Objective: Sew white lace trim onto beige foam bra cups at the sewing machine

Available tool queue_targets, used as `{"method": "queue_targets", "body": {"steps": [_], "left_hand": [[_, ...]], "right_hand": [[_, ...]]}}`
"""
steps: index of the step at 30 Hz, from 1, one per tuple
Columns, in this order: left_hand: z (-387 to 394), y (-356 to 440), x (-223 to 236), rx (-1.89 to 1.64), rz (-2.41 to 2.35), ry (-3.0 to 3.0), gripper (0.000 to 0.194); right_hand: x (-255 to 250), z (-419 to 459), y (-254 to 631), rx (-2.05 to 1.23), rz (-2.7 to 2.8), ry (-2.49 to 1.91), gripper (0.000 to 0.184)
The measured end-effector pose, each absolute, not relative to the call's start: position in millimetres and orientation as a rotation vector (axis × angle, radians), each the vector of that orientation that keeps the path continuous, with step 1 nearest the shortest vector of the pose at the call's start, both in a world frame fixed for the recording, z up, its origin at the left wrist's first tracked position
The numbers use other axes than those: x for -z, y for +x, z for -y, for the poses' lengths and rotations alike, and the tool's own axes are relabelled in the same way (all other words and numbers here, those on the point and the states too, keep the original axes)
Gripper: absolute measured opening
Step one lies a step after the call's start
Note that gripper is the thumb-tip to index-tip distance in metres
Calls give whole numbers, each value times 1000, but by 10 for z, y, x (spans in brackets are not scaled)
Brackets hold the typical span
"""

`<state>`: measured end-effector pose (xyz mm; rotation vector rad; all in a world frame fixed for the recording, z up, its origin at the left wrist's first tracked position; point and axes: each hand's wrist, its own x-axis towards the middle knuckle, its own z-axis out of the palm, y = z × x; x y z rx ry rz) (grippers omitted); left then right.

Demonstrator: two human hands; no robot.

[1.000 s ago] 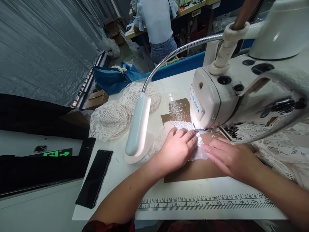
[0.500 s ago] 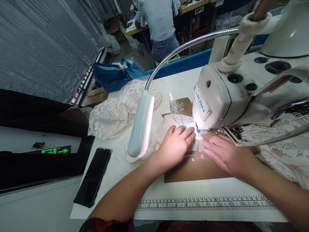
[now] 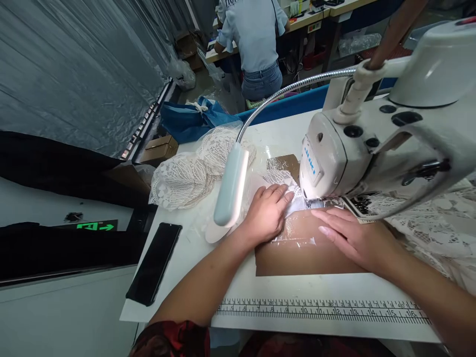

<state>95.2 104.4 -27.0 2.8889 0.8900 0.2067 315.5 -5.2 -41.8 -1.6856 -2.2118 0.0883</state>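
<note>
My left hand (image 3: 268, 210) lies with its fingers flat on a piece of white lace (image 3: 281, 177), left of the needle area of the white sewing machine (image 3: 327, 153). Some of the lace is hidden under that hand, and its right edge reaches the machine's foot. My right hand (image 3: 349, 235) rests palm down with fingers stretched out on the shiny brown sheet (image 3: 308, 258), in front of the machine head. Between the two hands the brown sheet shows bare. Nothing is gripped in either hand.
A lamp (image 3: 231, 186) on a bendy metal neck hangs left of the machine. Folded lace pieces (image 3: 182, 181) lie behind it, and more lace (image 3: 427, 218) lies at right. A phone (image 3: 154, 263) and a printed ruler (image 3: 320, 311) are nearer me. Another person (image 3: 256, 44) sits beyond.
My left hand has drawn left, away from the needle, and the lace has shifted left with it. My right hand stays on the brown sheet. The whole view has shifted slightly.
</note>
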Motion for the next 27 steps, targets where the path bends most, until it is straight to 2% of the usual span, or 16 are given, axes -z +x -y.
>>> {"method": "queue_targets", "body": {"steps": [6,11,17,20,24,27], "left_hand": [[-1042,912,313,-336,-959,2858,45],[-1057,868,222,-368,-1030,2728,28],[-591,752,-156,-61,-270,2417,18],[-428,680,-258,-116,-303,2270,30],[-529,621,-216,-360,-698,2119,47],[-669,657,-135,-294,-877,1987,68]], "right_hand": [[225,319,3421,157,2308,-1782,33],[443,502,3538,306,2362,-1783,34],[553,514,3554,439,2413,-1703,39],[463,495,3525,426,2400,-1739,33],[331,484,3462,329,2276,-1732,33],[250,504,3422,222,2223,-1645,31]]}}
